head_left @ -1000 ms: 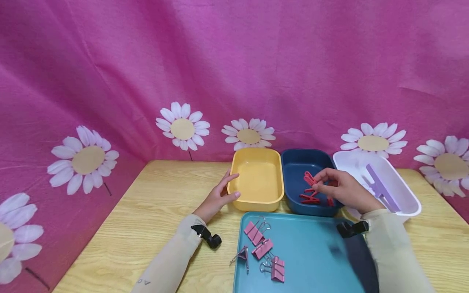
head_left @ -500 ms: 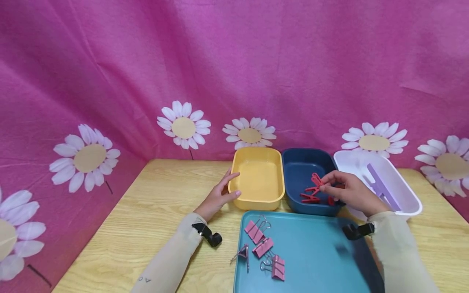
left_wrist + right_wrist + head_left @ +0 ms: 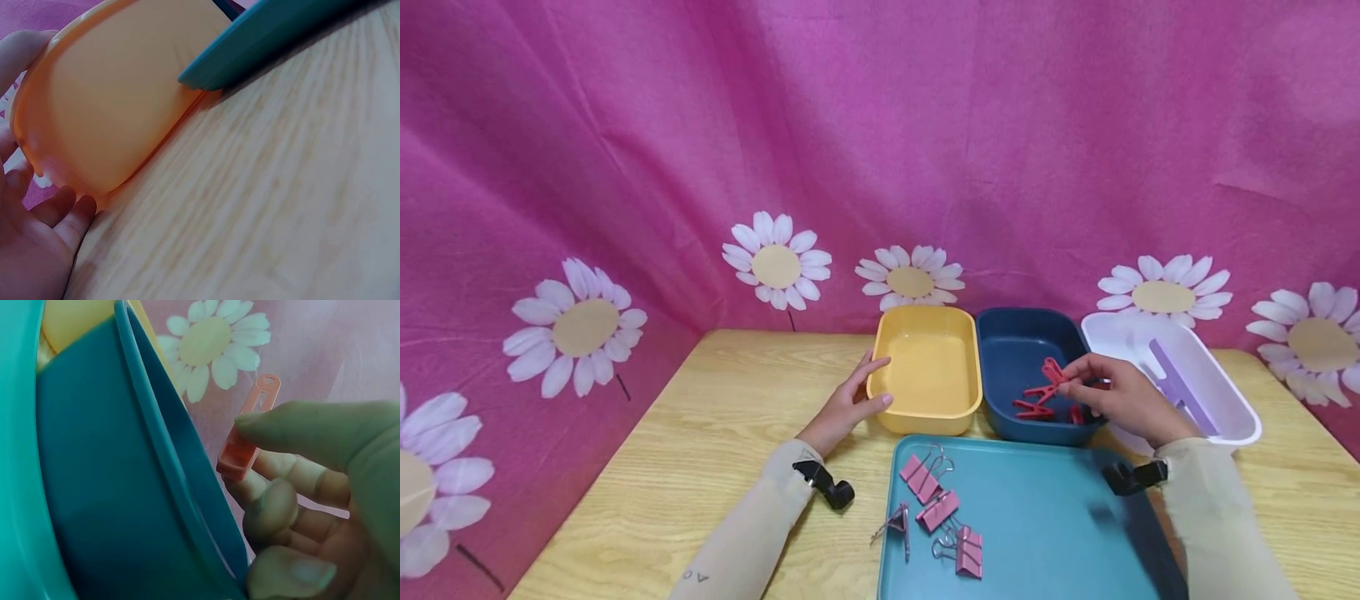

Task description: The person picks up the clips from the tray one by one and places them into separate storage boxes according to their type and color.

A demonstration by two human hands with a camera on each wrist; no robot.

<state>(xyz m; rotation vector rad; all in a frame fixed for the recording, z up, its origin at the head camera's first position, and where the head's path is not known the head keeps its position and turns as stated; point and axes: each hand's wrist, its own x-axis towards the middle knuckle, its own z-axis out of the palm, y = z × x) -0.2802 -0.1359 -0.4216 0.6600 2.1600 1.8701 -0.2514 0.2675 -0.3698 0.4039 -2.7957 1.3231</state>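
Note:
In the head view my right hand [image 3: 1126, 398] pinches a red clothespin [image 3: 1052, 370] above the navy bin [image 3: 1032, 429]. Close up in the right wrist view, that clothespin [image 3: 250, 428] stands tilted between thumb and fingers, over the bin's rim. More red clothespins [image 3: 1034, 410] lie inside the navy bin, partly hidden by the hand. My left hand [image 3: 842, 412] holds the left side of the yellow bin [image 3: 925, 423], thumb and a finger over its rim. The left wrist view shows the other fingers [image 3: 75, 215] bent against its outer wall.
A teal tray [image 3: 1045, 508] lies in front of the bins, with several pink binder clips [image 3: 937, 510] at its left. One clip [image 3: 898, 521] straddles its left edge. The white bin [image 3: 1243, 421] at right holds a light purple item [image 3: 1182, 385]. A flowered pink cloth [image 3: 880, 125] hangs behind.
My right hand has moved slightly right and down with the clothespin, staying over the navy bin. My left hand has stayed on the yellow bin.

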